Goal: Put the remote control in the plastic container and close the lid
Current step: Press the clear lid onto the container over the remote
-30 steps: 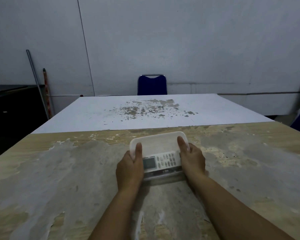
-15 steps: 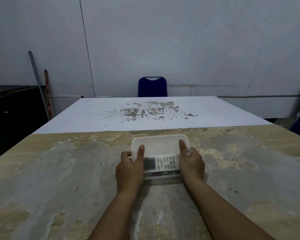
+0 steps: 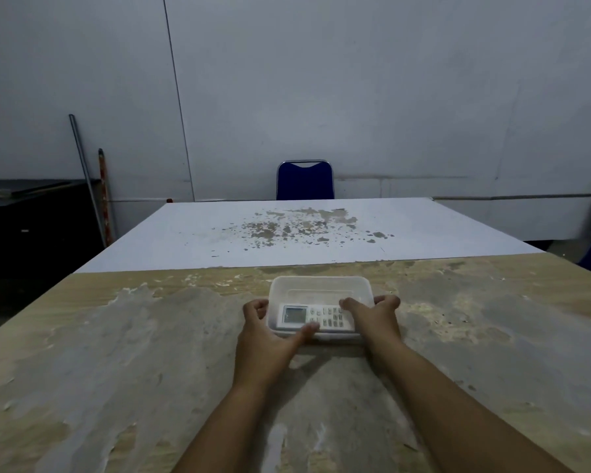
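Observation:
A translucent plastic container (image 3: 321,285) sits on the worn wooden table (image 3: 116,353), straight in front of me. Its clear lid lies on top, and the white remote control (image 3: 297,315) shows through it, lying crosswise in the near half with its screen to the left. My left hand (image 3: 267,339) holds the near left corner, fingers curled round the side and thumb pressed along the front rim. My right hand (image 3: 376,319) grips the right side, its thumb lying on the lid over the remote's buttons.
A white board (image 3: 219,233) with a flaked patch covers the far half of the table. A blue chair (image 3: 304,180) stands behind it at the wall. Two poles (image 3: 86,179) lean beside a dark cabinet (image 3: 31,227) on the left.
Both thumbs lay straight along the lid's left and right edges before. Now the left thumb has swung to the front rim, and both hands' fingers have wrapped round the container's sides.

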